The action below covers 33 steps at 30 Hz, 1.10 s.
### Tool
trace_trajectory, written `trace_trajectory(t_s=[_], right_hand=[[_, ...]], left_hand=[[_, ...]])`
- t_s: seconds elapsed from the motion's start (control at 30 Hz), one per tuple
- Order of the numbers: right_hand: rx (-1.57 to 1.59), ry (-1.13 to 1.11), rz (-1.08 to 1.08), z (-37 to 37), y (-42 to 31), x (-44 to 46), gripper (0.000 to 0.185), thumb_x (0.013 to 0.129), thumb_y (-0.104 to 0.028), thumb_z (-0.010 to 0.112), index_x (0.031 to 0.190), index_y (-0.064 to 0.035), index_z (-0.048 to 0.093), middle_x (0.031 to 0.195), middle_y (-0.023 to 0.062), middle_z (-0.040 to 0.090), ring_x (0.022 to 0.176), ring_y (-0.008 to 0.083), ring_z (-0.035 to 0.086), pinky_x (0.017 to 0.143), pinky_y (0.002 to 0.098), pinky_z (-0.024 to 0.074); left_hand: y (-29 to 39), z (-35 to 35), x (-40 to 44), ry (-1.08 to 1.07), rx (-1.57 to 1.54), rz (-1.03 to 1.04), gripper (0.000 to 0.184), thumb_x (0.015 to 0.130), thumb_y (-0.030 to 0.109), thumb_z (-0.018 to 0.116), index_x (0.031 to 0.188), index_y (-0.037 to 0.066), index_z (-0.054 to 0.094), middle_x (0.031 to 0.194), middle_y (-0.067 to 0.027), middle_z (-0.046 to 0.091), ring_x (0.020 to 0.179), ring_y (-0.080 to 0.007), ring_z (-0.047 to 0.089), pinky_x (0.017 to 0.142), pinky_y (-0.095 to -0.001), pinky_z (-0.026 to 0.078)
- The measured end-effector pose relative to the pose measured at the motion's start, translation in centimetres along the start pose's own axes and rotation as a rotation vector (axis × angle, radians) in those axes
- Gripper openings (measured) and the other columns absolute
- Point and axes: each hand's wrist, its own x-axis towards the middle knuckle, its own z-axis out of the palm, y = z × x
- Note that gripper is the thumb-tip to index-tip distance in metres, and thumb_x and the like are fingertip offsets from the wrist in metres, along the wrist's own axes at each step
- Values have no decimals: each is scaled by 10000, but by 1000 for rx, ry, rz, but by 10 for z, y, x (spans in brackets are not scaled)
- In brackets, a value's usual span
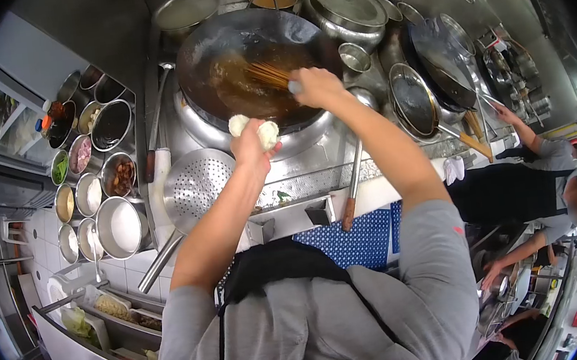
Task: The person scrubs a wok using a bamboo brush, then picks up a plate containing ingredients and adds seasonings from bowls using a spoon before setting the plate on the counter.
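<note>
In the head view, a large dark wok [194,84] sits on the stove with brownish liquid pooled in it. My right hand [321,86] is closed round the end of a bamboo wok brush [269,75], its bristles pointing left into the liquid. At the near rim of the wok, my left hand [250,145] grips a folded white cloth [268,136], which bulges out on both sides of the fingers. Whether the cloth is pressed on the rim is hidden by the hand.
A perforated strainer [198,186] lies left of my left forearm. A ladle with a wooden-ended handle [349,212] rests across the front edge. Several ingredient pots [119,226] stand at left. Right, a co-worker [514,188] works at another wok [441,58].
</note>
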Motion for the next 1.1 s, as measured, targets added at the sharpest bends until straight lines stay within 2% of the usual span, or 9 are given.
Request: trace_trajectory(t_s=[0.2,0.3,0.47,0.63,0.7,0.73,0.83,1.03,1.1], right_hand=[[214,154,248,-12,1,92,354,834,-225,661,1134,-42,699,1192,218,679,1144,360,647,978,441,523],[249,185,237,9,-50,109,394,795,-246,665,1161,-109,715,1122,215,701,1095,389,659,1002,448,495],[90,29,0,24,-69,34,374,823,-220,653,1194,-182,691,1167,199,691,1118,386,651,975,463,519],[-99,3,77,4,-56,24,431,811,-233,658,1234,-150,667,1184,196,688,1119,367,657,987,452,516],[154,46,240,6,-47,76,473,813,-259,686,1272,-150,648,1209,211,675,1173,374,629,1030,441,491],[159,152,210,3,-60,89,480,740,-280,767,1185,-116,697,1071,180,722,964,318,716,565,437,608],[257,67,263,2,-102,93,488,727,-259,778,1192,-134,704,1074,153,730,937,319,714,554,435,604],[-20,18,-256,10,-99,-12,560,731,-254,762,1271,-139,670,1122,209,707,1022,380,690,956,419,520],[-148,-162,-156,-21,-96,-38,603,717,-242,768,1302,-154,650,1135,215,698,1068,392,669,988,434,506]], left_hand=[[0,-6,10,-42,21,-16,189,871,176,642,1010,53,607,875,-98,676,695,-209,650,500,-356,529],[2,-9,5,-117,40,-34,209,876,197,645,1029,59,615,879,-92,679,709,-203,651,511,-354,532],[15,-56,-22,-324,85,-184,339,942,513,614,1024,184,636,864,-3,690,707,-174,661,553,-339,527],[18,-123,-64,-396,-71,-218,266,929,417,645,1028,170,661,858,3,703,686,-155,672,533,-336,524],[14,-136,-68,-428,-118,-221,253,922,397,655,1030,169,667,859,0,707,679,-151,674,515,-328,518],[9,-137,-70,-455,-122,-210,248,920,391,656,1028,169,669,853,2,706,676,-147,673,507,-325,515],[2,-147,-71,-446,-167,-200,241,919,386,656,1010,163,671,820,4,700,635,-139,668,459,-302,510],[10,-200,-85,-428,-125,-163,278,932,352,649,1040,96,665,803,-34,687,609,-157,653,460,-311,505],[12,-216,-87,-420,-151,-131,279,943,331,633,1058,77,653,802,-41,675,606,-172,641,455,-341,485]])
